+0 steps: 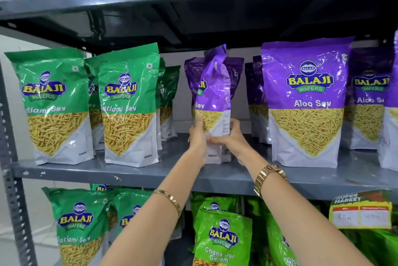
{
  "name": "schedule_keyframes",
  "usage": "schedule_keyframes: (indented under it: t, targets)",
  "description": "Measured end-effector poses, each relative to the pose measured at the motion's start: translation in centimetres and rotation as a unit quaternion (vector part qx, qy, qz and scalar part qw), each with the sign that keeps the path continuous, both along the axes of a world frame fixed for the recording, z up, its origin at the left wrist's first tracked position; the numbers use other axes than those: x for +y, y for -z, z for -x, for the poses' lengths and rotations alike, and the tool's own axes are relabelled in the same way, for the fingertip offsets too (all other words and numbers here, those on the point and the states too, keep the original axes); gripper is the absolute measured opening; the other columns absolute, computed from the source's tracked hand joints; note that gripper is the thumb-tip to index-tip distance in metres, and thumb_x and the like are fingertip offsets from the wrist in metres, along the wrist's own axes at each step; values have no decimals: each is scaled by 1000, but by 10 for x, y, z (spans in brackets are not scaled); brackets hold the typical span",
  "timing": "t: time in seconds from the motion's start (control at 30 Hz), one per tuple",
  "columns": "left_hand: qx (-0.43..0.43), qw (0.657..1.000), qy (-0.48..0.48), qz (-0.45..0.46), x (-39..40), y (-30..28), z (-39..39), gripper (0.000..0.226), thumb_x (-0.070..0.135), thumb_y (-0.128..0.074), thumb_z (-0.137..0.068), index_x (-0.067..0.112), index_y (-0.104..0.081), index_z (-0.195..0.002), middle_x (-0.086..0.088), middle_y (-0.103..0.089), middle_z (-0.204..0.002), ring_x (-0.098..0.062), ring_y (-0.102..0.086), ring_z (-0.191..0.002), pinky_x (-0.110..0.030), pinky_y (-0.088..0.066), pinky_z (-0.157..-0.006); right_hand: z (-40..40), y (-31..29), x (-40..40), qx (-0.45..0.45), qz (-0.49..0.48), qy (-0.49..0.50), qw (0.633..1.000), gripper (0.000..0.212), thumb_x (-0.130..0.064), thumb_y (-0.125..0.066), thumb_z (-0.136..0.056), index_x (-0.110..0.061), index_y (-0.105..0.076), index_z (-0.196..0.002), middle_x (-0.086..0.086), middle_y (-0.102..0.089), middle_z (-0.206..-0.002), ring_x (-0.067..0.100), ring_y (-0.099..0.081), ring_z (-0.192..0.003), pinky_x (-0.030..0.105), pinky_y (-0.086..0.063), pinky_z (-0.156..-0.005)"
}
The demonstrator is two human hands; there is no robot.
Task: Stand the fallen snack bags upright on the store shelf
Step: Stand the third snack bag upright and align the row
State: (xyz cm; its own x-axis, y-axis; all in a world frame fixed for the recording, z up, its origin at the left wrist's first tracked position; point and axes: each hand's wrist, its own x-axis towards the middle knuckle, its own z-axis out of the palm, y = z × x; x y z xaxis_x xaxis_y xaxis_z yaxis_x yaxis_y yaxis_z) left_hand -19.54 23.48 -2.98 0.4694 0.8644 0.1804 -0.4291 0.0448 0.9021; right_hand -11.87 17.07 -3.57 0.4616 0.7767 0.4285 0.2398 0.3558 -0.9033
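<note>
Both hands are closed around the lower part of one purple Aloo Sev bag (212, 102) in the middle of the frame: the left hand (197, 136) holds its left edge with the fingers on the front, and the right hand (231, 139) wraps the right edge and the base. The bag stands on the grey shelf (150, 172), but it is turned sideways, so its narrow side faces the camera, and its top leans a little to the right. I think the main risk is that the bag falls again when the hands let go, because the base looks squeezed and not flat. A wide turn could also push the purple bags behind it (235, 71), or touch the large purple bag (305, 102) standing right of centre.
</note>
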Motion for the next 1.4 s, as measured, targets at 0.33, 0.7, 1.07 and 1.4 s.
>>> schedule_keyframes:
  t: [0.33, 0.7, 1.07, 1.4]
  targets:
    - [82, 989, -125, -1, -15, 10, -6, 56, 32, -55, -85, 11, -34, -132, -14, -45, -133, -29, -49, -115, -38, -43, -95, -7, -10, -3, 143, 32, 62, 987, 19, -9, -57, -45, -12, -55, -64, -1, -59, -64, 13, -53, -61, 23, -36, -53]
    - [101, 989, 48, -99, 53, -12, 17, 26, 42, -51, -87, 20, -65, -93, 4, -66, -96, -4, -58, -78, -20, -39, -63, -5, 14, 2, -98, 55, 235, 965, 93, -35, -84, -51, -12, -31, -124, 10, -42, -131, 29, -41, -122, 40, -39, -99]
    - [185, 967, 80, -158, 68, 10, 24, 26, 20, -68, -79, 14, -60, -103, -8, -63, -123, -17, -60, -96, -24, -46, -77, -9, 10, -2, -42, 87, 159, 982, 64, -13, -61, -80, -15, -21, -130, 9, -45, -124, 20, -44, -96, 24, -35, -60]
    - [337, 921, -26, -195, 55, 23, 42, 86, 42, -71, -73, 15, -21, -136, -9, -47, -134, -27, -49, -115, -33, -39, -86, -9, 9, -1, -38, 153, 127, 979, 75, -15, -53, -89, -19, -3, -145, 6, -23, -153, 29, -34, -133, 33, -31, -94]
